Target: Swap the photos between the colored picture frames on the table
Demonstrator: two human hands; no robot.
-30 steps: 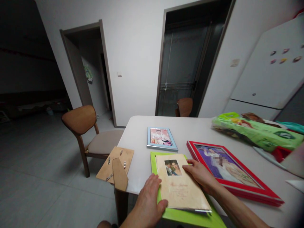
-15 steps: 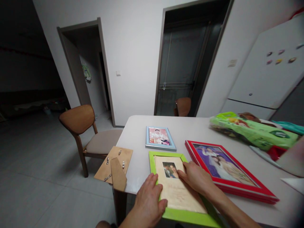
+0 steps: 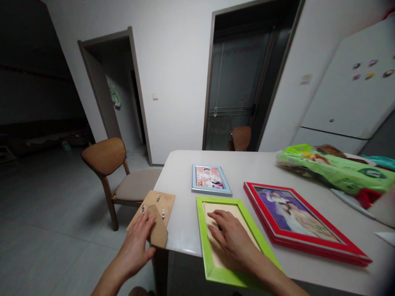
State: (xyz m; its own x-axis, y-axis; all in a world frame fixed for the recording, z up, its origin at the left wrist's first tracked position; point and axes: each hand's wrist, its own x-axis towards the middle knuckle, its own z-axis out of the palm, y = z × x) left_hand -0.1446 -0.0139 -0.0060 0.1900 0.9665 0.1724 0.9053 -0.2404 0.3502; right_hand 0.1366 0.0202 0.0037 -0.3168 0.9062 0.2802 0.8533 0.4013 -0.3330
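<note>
A green picture frame (image 3: 202,234) lies at the table's near edge with a cream sheet (image 3: 212,246) inside it. My right hand (image 3: 230,234) rests over that sheet, fingers spread, and covers most of the small photo on it. Over at the table's left corner, my left hand (image 3: 138,240) touches the brown backing board (image 3: 168,201), its fingers stretched out. Metal clips and a stand leg (image 3: 159,230) show on the board, which juts past the table edge. To the right lies a red picture frame (image 3: 265,222) with a wedding photo, apparently stacked on another.
A light blue picture frame (image 3: 212,192) lies farther back on the white table (image 3: 247,162). Green plastic packaging (image 3: 345,168) lies at the right. One wooden chair (image 3: 106,156) stands left of the table, another chair (image 3: 241,137) behind it.
My left hand has left the green frame and moved left onto the backing board. My right hand has shifted left over the small photo, its fingers now spread. The view has turned slightly.
</note>
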